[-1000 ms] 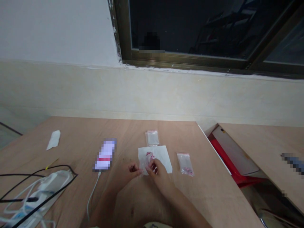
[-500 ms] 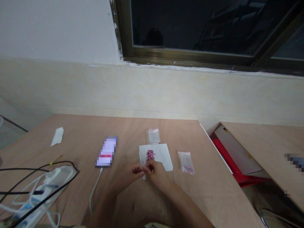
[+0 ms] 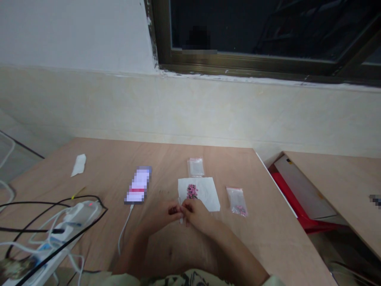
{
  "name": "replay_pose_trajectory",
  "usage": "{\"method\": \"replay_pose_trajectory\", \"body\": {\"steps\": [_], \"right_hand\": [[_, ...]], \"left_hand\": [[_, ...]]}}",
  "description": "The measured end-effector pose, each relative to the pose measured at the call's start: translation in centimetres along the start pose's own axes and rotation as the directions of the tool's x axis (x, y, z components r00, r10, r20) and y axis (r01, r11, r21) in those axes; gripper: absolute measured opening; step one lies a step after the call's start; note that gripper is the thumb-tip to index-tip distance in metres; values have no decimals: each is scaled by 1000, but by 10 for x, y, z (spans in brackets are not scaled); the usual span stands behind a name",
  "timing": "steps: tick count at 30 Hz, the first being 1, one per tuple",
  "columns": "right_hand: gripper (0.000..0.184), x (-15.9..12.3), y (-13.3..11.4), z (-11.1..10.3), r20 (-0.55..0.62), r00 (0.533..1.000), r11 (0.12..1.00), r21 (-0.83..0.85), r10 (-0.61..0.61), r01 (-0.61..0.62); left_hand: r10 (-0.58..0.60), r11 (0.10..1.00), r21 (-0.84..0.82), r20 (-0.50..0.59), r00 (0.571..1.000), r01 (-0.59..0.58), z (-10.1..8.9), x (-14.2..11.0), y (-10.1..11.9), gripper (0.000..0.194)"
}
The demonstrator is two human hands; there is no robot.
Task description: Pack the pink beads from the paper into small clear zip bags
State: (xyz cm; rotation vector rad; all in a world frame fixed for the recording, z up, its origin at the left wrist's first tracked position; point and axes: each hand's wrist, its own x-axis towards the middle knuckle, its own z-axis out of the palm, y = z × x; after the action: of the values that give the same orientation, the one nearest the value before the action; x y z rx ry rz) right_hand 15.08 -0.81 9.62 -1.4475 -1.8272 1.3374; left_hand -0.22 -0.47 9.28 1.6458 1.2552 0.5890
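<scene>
My left hand (image 3: 171, 211) and my right hand (image 3: 194, 212) meet over the near edge of a white sheet of paper (image 3: 210, 194). Fingers of both are pinched together around a small, pale, clear-looking piece (image 3: 181, 219), too small to name for certain. A pile of small pink and dark beads (image 3: 192, 191) lies on the paper just beyond my fingertips. Right of the paper is a clear zip bag (image 3: 237, 201) with some pink beads at its bottom. Behind the paper lie clear plastic zip bags (image 3: 196, 167).
A phone (image 3: 138, 185) on a white cable lies left of my hands. Tangled cords cover a white power strip (image 3: 73, 220) at the left. A scrap of white paper (image 3: 79, 165) lies at the back left. Beyond the table's right edge are a red object (image 3: 309, 224) and another table (image 3: 336, 171).
The view has shifted slightly, so the scene sits a little higher and further right. My hands stay pinched together at the paper's near edge, with only slight finger movement.
</scene>
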Motion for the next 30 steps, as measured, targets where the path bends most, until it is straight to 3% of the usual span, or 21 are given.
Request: {"method": "replay_pose_trajectory", "body": {"steps": [2, 5, 11, 14, 16, 18, 22, 26, 30], "right_hand": [[22, 4, 1, -3, 20, 1000, 997, 77, 10, -12], [21, 9, 3, -5, 17, 1000, 987, 159, 2, -5], [19, 6, -4, -6, -22, 995, 971, 222, 95, -88], [17, 2, -7, -5, -133, 983, 977, 188, 123, -97], [17, -1, -7, -2, -158, 985, 985, 165, 72, -45], [16, -4, -8, 3, -126, 992, 987, 160, 4, 16], [15, -10, -6, 10, -114, 993, 987, 152, -26, 44], [18, -13, -1, 8, -176, 981, 983, 175, 82, -51], [22, -9, 2, 4, -181, 977, 946, 319, 115, -52]], "left_hand": [[44, 999, -26, 140, 989, -41, -4, 3, 3, 20], [11, 997, -84, 158, 987, 2, -7, 6, 8, 24], [-55, 992, -115, -53, 997, 49, -3, 7, 8, 20], [-52, 999, -12, -214, 975, 50, -4, 5, 0, 20], [-12, 996, 83, -241, 971, 33, -3, 2, -3, 17], [54, 988, 154, -187, 981, -25, -1, -2, -5, 11], [165, 975, 160, -63, 984, -153, 2, -7, -3, 49], [151, 979, 146, -72, 986, -140, -4, -9, -1, 40], [157, 978, 129, 44, 987, -162, -8, -13, 0, 38]]}}
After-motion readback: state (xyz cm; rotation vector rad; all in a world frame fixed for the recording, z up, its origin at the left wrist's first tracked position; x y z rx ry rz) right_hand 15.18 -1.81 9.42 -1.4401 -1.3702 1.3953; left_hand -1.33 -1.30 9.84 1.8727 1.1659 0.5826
